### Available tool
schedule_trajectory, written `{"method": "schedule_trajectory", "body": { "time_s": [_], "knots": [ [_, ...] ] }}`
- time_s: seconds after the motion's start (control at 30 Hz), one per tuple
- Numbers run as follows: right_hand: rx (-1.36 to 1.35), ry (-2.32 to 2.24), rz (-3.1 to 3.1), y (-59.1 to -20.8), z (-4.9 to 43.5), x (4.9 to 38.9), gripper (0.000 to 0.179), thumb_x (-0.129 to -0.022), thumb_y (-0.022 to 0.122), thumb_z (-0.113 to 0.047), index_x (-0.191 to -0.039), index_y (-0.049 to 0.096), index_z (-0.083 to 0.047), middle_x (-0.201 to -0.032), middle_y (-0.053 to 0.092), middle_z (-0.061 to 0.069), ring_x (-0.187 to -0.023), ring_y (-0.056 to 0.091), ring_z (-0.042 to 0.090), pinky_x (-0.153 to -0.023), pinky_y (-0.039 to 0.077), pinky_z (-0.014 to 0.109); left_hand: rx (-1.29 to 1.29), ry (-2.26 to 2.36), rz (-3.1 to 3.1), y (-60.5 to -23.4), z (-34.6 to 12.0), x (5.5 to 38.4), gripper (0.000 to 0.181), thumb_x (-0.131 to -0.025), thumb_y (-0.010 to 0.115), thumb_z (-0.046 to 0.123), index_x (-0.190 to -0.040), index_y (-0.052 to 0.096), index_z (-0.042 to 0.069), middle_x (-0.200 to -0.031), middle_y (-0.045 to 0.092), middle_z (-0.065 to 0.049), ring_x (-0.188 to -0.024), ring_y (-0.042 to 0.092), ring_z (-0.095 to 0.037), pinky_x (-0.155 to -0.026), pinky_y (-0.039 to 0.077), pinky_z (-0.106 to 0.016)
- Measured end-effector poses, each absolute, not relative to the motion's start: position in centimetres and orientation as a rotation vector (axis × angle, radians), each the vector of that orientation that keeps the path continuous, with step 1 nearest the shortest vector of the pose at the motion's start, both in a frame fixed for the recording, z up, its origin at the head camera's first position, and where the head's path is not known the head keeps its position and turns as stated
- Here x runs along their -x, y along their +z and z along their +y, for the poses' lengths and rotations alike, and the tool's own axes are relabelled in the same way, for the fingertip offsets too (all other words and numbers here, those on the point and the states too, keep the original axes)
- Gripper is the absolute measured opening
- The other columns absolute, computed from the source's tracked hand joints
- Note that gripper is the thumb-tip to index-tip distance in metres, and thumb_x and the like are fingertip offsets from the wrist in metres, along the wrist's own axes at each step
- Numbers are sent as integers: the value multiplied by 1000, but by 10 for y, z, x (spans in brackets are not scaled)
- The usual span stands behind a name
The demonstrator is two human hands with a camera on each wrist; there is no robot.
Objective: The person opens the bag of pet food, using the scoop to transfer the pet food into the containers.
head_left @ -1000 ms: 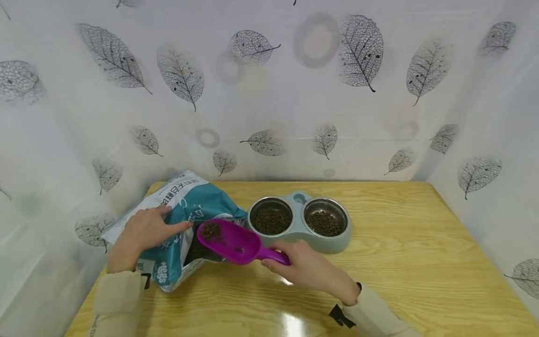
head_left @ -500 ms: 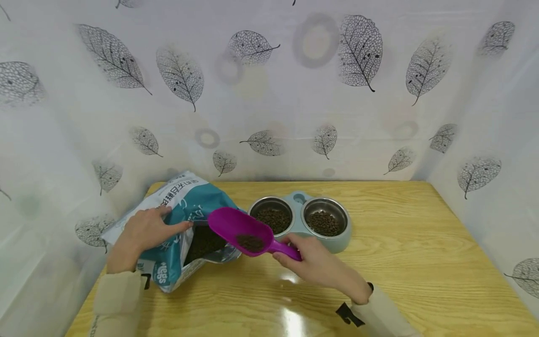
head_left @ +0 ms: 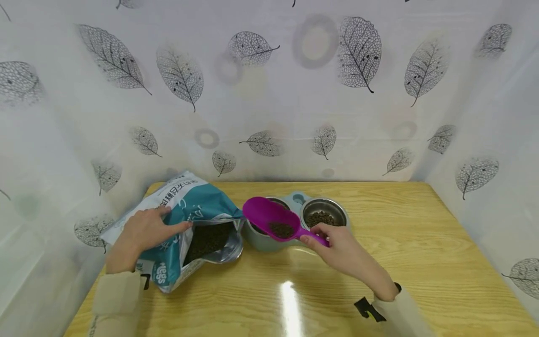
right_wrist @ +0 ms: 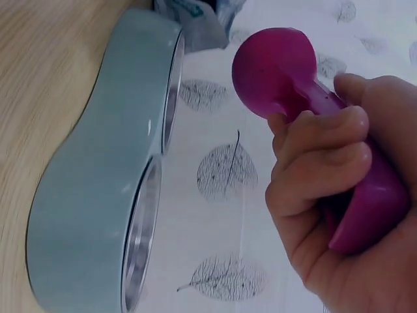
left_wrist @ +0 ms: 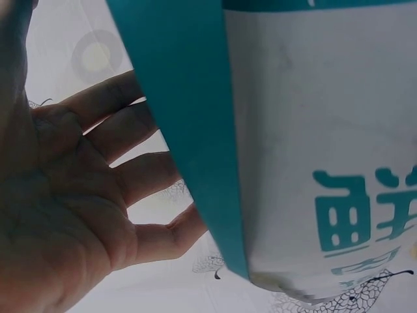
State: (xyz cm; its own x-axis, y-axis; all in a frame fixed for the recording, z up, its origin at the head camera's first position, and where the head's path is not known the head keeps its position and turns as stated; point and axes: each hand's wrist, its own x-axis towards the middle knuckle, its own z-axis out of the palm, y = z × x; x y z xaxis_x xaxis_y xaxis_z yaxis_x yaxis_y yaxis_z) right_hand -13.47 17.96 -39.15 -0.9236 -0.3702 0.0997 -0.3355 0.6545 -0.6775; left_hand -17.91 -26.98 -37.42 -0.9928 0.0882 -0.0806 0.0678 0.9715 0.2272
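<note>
A purple scoop (head_left: 269,216) with brown kibble (head_left: 281,229) in it is held over the left bowl of a pale blue-green double pet bowl (head_left: 261,241). My right hand (head_left: 345,250) grips its handle; in the right wrist view, the fingers curl round the purple handle (right_wrist: 374,208). My left hand (head_left: 145,231) rests on a teal and white pet food bag (head_left: 210,201), thumb stretched toward the bag's mouth. Its fingers (left_wrist: 127,130) reach to the bag's edge in the left wrist view. Kibble shows inside the open bag. The scoop hides much of the left bowl.
The right steel bowl (head_left: 324,208) holds kibble. Everything stands on a wood-grain table (head_left: 400,234). Leaf-patterned sheeting (head_left: 269,93) rises behind the table and on both sides.
My right hand has moved right and slightly up, carrying the scoop from the bag's mouth to above the left bowl. Kibble has slid toward the scoop's handle end. My left hand has stayed put.
</note>
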Motion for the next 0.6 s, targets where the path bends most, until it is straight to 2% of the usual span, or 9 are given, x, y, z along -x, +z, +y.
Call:
{"method": "schedule_trajectory", "body": {
  "time_s": [0.23,0.47,0.6],
  "knots": [
    [495,-1064,2913,-390,207,136,33,-99,69,-34,-111,74,-4,-65,60,-4,-46,40,0,-40,34,18,-117,353,3032,-374,-270,179,101,-85,63,74,-141,55,-10,-126,62,-40,-83,67,-36,-66,52,-47],
    [435,-950,3030,-384,235,137,33,-98,70,-32,-112,72,-3,-65,58,-6,-47,40,1,-42,35,21,-115,356,3026,-374,-270,179,101,-85,63,74,-141,55,-11,-126,62,-41,-85,68,-39,-68,53,-50],
    [417,-852,3127,-378,249,138,31,-97,72,-30,-112,72,-3,-61,54,-5,-46,38,3,-42,32,22,-114,361,3028,-374,-269,179,101,-85,63,73,-141,55,-11,-127,61,-41,-86,68,-40,-69,53,-50]
  ]
}}
